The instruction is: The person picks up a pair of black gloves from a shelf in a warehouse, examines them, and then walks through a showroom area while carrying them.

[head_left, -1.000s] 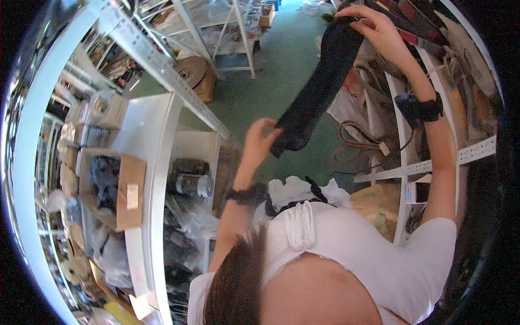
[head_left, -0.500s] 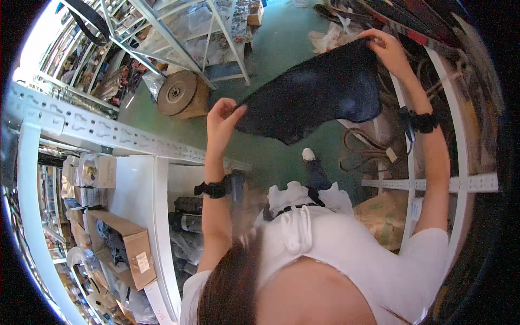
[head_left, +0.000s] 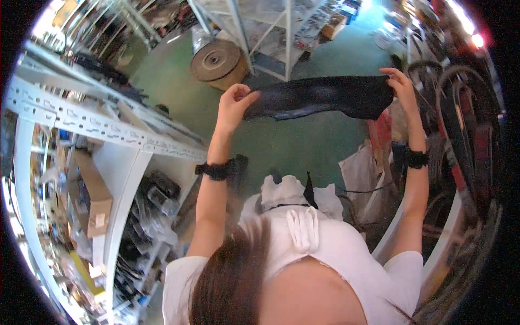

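Note:
A black piece of cloth is stretched between my two hands at arm's length, above the green floor. My left hand pinches its left end between thumb and fingers. The upper right corner is gripped by my right hand. Its top edge runs nearly straight between the hands, while the lower edge hangs loose and uneven. What kind of cloth it is, I cannot make out. Both wrists carry a black band.
Metal shelving with a cardboard box and bagged parts stands on my left. Beyond it, a large round reel sits on the floor beside another rack. Dark belts and loops hang along my right.
I have turned toward the right, so the reel and racks show differently. The cloth is now held more level and looks narrower; my right hand has come lower.

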Tool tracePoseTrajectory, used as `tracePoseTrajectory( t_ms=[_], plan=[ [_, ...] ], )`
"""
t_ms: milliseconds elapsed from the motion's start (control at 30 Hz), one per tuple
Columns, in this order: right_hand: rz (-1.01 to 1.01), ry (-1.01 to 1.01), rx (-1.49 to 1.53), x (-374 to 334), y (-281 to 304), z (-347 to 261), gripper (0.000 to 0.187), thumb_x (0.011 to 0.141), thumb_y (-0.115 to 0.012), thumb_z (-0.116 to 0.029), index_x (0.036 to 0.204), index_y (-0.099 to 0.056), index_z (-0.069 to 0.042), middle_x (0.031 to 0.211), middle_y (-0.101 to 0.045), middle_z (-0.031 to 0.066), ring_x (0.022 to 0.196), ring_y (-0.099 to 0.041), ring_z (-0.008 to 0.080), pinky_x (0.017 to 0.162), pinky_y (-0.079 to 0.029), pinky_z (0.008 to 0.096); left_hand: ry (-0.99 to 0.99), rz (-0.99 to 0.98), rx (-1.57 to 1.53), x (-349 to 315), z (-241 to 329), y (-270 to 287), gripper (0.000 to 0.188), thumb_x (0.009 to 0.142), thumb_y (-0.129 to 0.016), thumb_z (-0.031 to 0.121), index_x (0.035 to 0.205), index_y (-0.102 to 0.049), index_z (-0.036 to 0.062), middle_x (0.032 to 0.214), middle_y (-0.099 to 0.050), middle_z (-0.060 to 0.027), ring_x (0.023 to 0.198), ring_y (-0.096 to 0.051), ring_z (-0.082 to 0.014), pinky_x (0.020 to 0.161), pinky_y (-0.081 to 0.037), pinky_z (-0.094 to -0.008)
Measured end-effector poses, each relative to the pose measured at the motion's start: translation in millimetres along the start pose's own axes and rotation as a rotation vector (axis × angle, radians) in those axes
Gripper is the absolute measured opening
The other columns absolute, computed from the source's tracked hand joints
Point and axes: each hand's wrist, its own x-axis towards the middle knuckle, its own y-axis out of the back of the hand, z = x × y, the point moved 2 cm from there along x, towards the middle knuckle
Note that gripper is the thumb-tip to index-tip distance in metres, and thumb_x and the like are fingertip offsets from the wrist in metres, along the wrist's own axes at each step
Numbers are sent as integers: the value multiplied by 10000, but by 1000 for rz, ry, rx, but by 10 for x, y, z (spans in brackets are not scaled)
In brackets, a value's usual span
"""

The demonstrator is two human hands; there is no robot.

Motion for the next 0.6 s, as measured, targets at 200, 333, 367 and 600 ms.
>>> tracePoseTrajectory(
  t_ms=[200,333,367,600],
  plan=[
    [-118,170,136,897,-439,-104,253,691,-418,-42,893,-571,-32,808,-551,31,741,-496,102,693,-381,210,107,139,119,239,-28,208,194,695,-621,122,827,-567,-9,602,-490,33,556,-428,-33,490,-338,-171],
    [-129,268,44,1297,-662,-316,239,706,-429,-76,896,-564,-25,808,-552,25,749,-494,104,702,-382,221,173,161,176,514,-95,290,232,709,-608,138,867,-569,-27,583,-493,29,559,-441,-43,507,-358,-181],
    [-111,285,-17,1419,-711,-257,237,717,-429,-87,907,-558,-26,806,-553,30,748,-495,106,702,-384,223,166,163,149,588,-219,320,232,711,-607,147,858,-567,-28,602,-504,17,571,-451,-52,515,-365,-189],
    [-194,207,-255,1971,-796,-78,220,741,-466,-103,938,-523,-23,710,-509,27,664,-463,99,636,-387,238,13,21,121,1093,-505,267,156,693,-613,118,769,-555,-4,729,-511,-30,673,-491,-101,596,-401,-223]
  ],
)
